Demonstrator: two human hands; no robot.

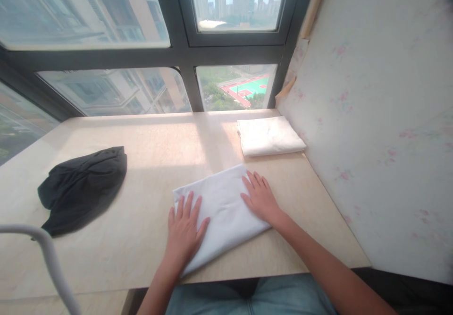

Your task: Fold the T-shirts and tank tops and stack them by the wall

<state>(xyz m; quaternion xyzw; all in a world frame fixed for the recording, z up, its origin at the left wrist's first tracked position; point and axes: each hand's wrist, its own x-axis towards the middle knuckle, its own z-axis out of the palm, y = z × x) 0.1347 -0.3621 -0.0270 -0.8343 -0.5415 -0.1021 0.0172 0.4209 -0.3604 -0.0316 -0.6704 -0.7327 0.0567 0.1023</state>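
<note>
Resting both hands on a folded white cloth, which lies at an angle on the counter [159, 140], close to the near edge. Left hand [184, 230]: palm down over the cloth's left end, fingers and thumb spread. Right hand [261, 196]: palm down over its right end, fingers spread, thumb toward the middle. Cloth [222, 211] has slight creases between my hands. Second white cloth [271, 135], also folded, sits beyond my right hand near the counter's far right corner, against the right edge. Dark cloth [87, 183] lies bunched toward the left edge, well apart from my left hand. Light curved tube [49, 249] crosses above the near left part. Window frame [184, 57] runs along the far edge; flowered wall [371, 116] borders the right edge. My jeans [247, 301] show below the near edge.
</note>
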